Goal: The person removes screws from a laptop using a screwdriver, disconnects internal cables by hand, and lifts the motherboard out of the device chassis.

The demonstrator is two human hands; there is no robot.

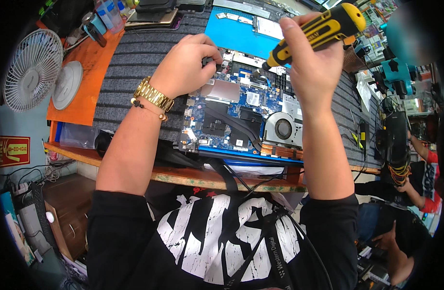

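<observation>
An opened laptop lies on a grey ridged mat, its blue circuit board, heat pipe and round cooling fan bare. My right hand is wrapped round a yellow and black power screwdriver. The screwdriver slants down to the left, and its tip is over the laptop's far middle part; whether it touches a screw cannot be made out. At the laptop's far left corner, my left hand pinches a small black part, partly covered by the fingers.
Beyond the laptop lies a blue mat with a metallic drive and small parts. A white fan stands left beside an orange board. Bottles are far left. A teal microscope-like device stands right; people are at lower right.
</observation>
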